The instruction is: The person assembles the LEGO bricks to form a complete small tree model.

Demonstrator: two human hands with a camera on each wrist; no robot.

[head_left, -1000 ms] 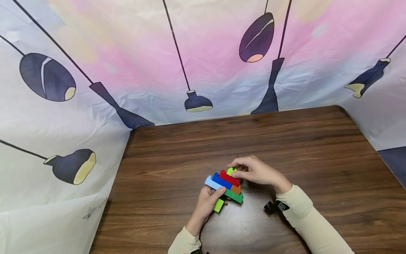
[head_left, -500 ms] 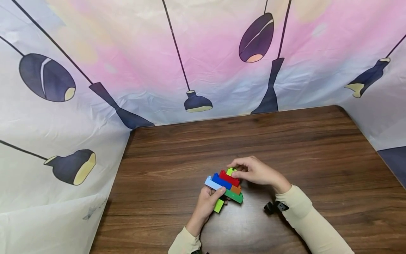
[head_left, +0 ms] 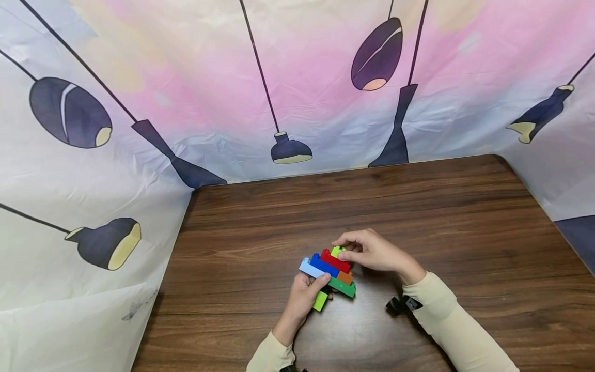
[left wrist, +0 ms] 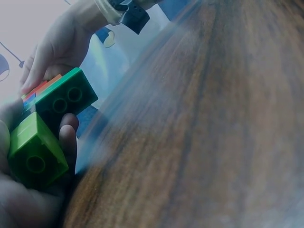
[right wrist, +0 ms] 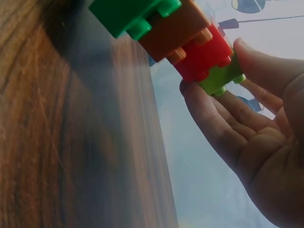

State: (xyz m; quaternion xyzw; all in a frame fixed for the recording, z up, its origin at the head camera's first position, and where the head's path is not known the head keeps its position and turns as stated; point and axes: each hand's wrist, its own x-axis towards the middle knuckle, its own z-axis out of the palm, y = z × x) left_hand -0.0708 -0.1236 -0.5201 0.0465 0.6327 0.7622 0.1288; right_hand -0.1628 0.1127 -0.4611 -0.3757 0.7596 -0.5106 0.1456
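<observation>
A stepped build of toy building bricks is held tilted above the table. Light blue (head_left: 310,267) and green bricks (head_left: 344,287) form its widest row, followed by blue (head_left: 324,265) and orange (right wrist: 175,29), then red (head_left: 335,262). At the narrow far end sits a lime brick (right wrist: 221,78), pinched between thumb and fingers of my right hand (head_left: 377,251). My left hand (head_left: 301,298) grips the wide end, its thumb across the light blue and green row. A second lime brick (left wrist: 37,147) juts from that end, partly wrapped by the left fingers.
The brown wood-grain table (head_left: 260,217) lies beneath both hands. A cloth backdrop (head_left: 195,93) printed with hanging lamps rises behind and at the sides. A small black device (head_left: 403,304) is strapped at the right wrist.
</observation>
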